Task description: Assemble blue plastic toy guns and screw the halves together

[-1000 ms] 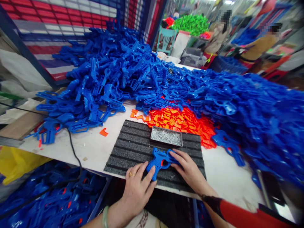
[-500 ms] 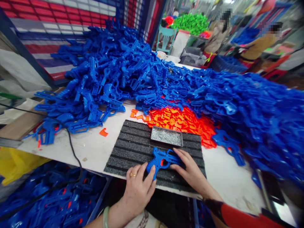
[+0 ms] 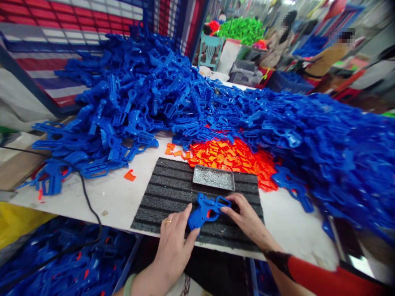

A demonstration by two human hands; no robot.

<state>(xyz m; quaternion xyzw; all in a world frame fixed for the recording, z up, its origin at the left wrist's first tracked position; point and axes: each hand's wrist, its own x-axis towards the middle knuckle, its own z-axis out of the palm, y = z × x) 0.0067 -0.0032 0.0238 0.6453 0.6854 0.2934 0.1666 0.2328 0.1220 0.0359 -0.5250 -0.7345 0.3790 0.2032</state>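
Note:
A blue plastic toy gun (image 3: 202, 211) with an orange trigger lies over the ribbed dark mat (image 3: 154, 197), its handle toward the left. My left hand (image 3: 175, 236), wearing a ring, holds the handle between thumb and forefinger. At the barrel end, my right hand (image 3: 243, 216) pinches the toy gun with thumb and fingertips. Just beyond it, a shallow tray (image 3: 214, 177) of small silvery pieces rests on the mat. Behind the tray spreads a heap of orange trigger pieces (image 3: 231, 154).
A large pile of blue toy gun parts (image 3: 173, 90) covers the back and right of the white table (image 3: 119, 201). A black cable (image 3: 88, 193) crosses the left side. Below the edge are more blue toy guns (image 3: 68, 255). People (image 3: 324, 57) sit in the background.
My left thumb has moved off the top of the handle to its near edge. My right fingers have closed on the barrel end. The whole view has shifted slightly.

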